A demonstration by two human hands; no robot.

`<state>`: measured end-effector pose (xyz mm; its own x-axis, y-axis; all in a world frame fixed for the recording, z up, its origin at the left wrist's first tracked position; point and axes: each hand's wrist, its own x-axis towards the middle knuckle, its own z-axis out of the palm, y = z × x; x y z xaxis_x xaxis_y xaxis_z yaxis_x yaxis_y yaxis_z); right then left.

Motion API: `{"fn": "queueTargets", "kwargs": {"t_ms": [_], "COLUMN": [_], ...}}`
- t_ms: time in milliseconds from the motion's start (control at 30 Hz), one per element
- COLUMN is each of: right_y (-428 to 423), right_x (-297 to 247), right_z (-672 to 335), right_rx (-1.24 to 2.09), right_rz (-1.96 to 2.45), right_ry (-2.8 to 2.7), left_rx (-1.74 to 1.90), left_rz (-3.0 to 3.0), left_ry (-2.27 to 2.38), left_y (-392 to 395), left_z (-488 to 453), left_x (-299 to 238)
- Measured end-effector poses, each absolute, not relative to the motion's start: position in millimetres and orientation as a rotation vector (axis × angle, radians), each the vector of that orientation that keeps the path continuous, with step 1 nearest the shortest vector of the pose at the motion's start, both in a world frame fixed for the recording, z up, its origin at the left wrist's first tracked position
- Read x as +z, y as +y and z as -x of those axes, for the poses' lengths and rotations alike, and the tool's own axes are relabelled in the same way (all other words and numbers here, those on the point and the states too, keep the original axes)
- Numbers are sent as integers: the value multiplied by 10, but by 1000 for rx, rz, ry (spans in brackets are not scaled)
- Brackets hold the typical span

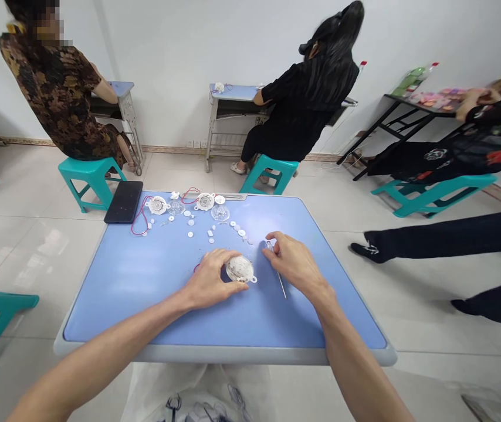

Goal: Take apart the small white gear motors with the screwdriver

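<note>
My left hand (pixel 212 278) is closed around the edge of a round white plastic mechanism (pixel 240 269) with a small loop tab at its right. A bit of red cord shows behind that hand. In my right hand (pixel 293 261) is a screwdriver (pixel 281 285), its clear handle between thumb and fingers and its thin metal shaft slanting down toward the tabletop. The tip is apart from the white mechanism. Further back lie two similar round mechanisms (pixel 158 204) with red cords, clear round covers (pixel 220 213), and several small white discs and gears (pixel 191 223).
The blue desk (pixel 136 305) has a raised grey rim. A black phone (pixel 124 202) lies at its far left corner. Beyond are seated people on teal stools (pixel 91 176) at other desks, and a standing person's dark-trousered legs (pixel 435 237) at the right.
</note>
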<state>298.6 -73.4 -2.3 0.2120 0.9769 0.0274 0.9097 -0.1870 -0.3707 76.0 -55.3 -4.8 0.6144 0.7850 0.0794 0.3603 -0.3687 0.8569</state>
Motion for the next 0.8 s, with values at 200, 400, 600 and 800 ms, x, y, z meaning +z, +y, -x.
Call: {"fn": "queueTargets", "kwargs": {"t_ms": [200,400,600,800], "right_y": [-763,-807,-895,-891], "right_x": [6,71,257,226], "right_z": [-3008,-3051,-2915,-2832], "right_rx": [337,273,483,458], "right_rz": [2155,1958,1328,1307], "right_ry": [-1751,-1708,-1909,-2016], "left_rx": [618,612,638,613], "left_rz": [-1948,-1956,-1969,-1971], "left_ry": [913,917,902,926], "left_y": [-555,-559,-554,-561], "left_z": [-755,-754,-747,-750], "left_x": [-39,-36,-53,-52]}}
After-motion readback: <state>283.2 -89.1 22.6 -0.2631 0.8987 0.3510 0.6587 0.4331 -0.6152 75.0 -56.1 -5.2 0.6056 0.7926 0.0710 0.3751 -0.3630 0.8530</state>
